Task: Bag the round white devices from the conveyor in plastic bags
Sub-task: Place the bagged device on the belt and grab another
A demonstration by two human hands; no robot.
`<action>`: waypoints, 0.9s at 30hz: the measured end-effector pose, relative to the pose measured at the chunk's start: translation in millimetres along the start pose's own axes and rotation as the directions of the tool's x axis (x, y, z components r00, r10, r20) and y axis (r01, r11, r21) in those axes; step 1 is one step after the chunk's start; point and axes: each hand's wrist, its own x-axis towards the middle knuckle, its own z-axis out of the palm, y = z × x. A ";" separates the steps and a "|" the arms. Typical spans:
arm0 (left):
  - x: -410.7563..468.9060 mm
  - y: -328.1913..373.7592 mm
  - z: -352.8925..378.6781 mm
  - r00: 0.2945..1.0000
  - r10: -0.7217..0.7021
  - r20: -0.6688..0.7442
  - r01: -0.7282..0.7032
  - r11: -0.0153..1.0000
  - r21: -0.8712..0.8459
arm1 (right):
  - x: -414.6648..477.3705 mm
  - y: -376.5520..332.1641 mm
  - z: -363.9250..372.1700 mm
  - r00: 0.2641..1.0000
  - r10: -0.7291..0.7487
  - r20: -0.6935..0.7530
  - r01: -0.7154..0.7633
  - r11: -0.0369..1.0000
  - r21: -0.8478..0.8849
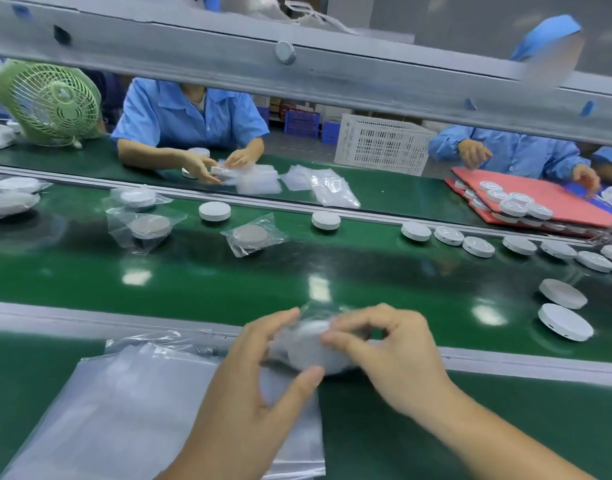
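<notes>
My left hand [259, 372] and my right hand [391, 351] both grip a round white device [311, 348] wrapped in a clear plastic bag, just above the near rail. Motion blurs the device and bag. A stack of empty plastic bags [131, 410] lies flat under my left wrist. Two loose white devices [563, 293] [565, 322] lie on the green conveyor [366, 282] to the right. Bagged devices [252, 236] [148, 228] rest further along the belt at left.
A row of bare devices [477, 245] runs along the far rail at right. Across the belt two people in blue work: one with bags [318, 185], one at red trays [539, 199]. A green fan [48, 102] stands far left, a white crate [380, 143] behind.
</notes>
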 end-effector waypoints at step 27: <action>-3.1 -15.3 -1.4 0.919 0.080 0.387 -0.294 0.792 0.535 | 1.7 58.3 -0.7 0.973 0.029 0.231 0.078 0.895 -0.439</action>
